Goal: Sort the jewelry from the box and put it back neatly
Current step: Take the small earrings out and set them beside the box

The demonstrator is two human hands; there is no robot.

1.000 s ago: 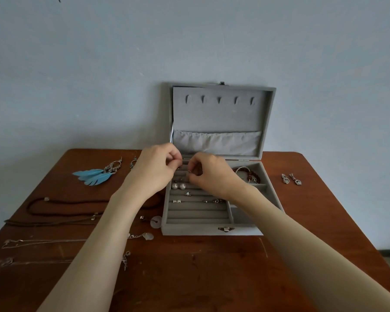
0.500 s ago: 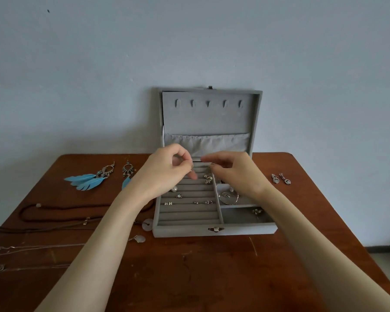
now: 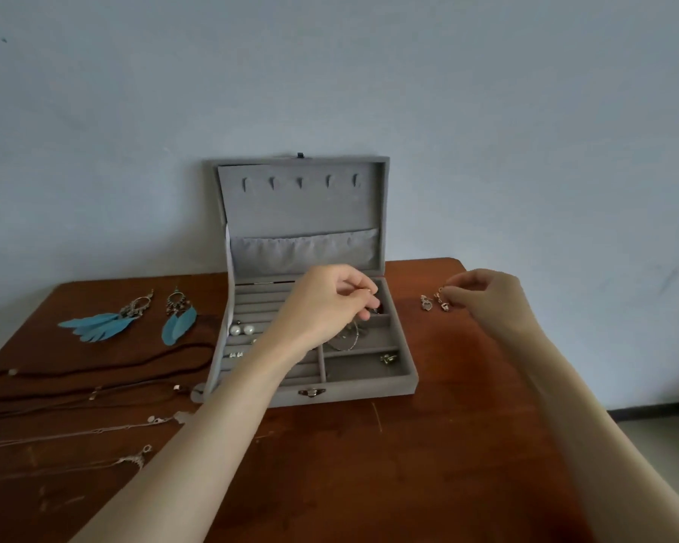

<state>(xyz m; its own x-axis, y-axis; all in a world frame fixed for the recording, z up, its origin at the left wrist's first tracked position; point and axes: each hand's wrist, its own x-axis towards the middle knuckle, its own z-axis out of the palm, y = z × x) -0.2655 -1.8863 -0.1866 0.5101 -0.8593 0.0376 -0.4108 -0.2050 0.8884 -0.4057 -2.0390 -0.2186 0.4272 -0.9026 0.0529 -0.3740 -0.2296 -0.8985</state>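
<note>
Grey felt box (image 3: 369,389) is kept open mid-table; the right hand (image 3: 483,297), over it half a second ago, has been moved out to 3 o'clock and pinched on small earrings (image 3: 434,301). The left hand (image 3: 326,307) is pinched on something small, unidentifiable, in the back-right compartment – sorting is continuing

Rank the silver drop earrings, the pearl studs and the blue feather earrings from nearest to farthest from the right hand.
From the right hand:
1. Silver drop earrings, at its fingers, on the table right of the box.
2. Pearl studs, in the box's left slots.
3. Blue feather earrings, on the table left of the box.
</note>
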